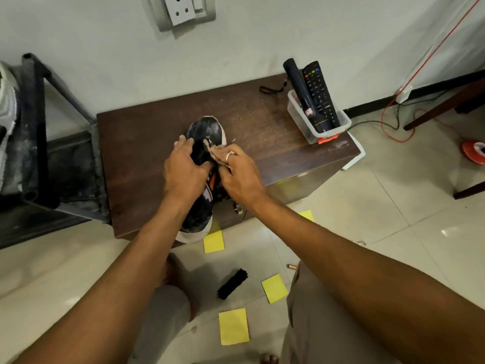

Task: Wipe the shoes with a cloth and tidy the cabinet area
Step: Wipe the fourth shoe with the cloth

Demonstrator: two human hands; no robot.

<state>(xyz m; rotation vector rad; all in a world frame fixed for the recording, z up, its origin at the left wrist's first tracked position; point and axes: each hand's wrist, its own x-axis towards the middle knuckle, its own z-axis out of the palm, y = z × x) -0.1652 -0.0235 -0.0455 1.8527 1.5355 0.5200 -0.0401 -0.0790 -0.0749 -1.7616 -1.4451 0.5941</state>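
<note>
A pale tiled floor [367, 206] and a light wall fill most of the view. A low dark wooden table [262, 122] stands against the wall, with a black metal rack [34, 122] just to its left.

One dark shoe [207, 130] with a white sole lies on the table near its left front. Its long axis runs away from the person, toe towards the wall. The heel hangs a little over the near edge, under the left forearm.

Both hands meet on the middle of the shoe. The left hand [183, 172] curls over the upper from the left and grips it, steadying it. The right hand [241, 174], with a ring on one finger, pinches a small tan cloth [216, 153] against the upper from the right. The toe cap lies just beyond the fingers of both hands and the heel lies nearer than they do, so a wipe would likely run along that axis. The right hand is the one placed to make it.

At the table's far right corner a clear tub [301, 122] holds a black torch [301, 93] and a remote [319, 93], both leaning. On the floor near the person's legs lie a black brush [232, 283] and several yellow paper squares [233, 325].

The hands hide the shoe's laces and tongue, and the right fingers cover most of the cloth, so its size is unclear. Something white and grey on the rack is cut off by the left edge; I cannot tell whether it is a second shoe.
</note>
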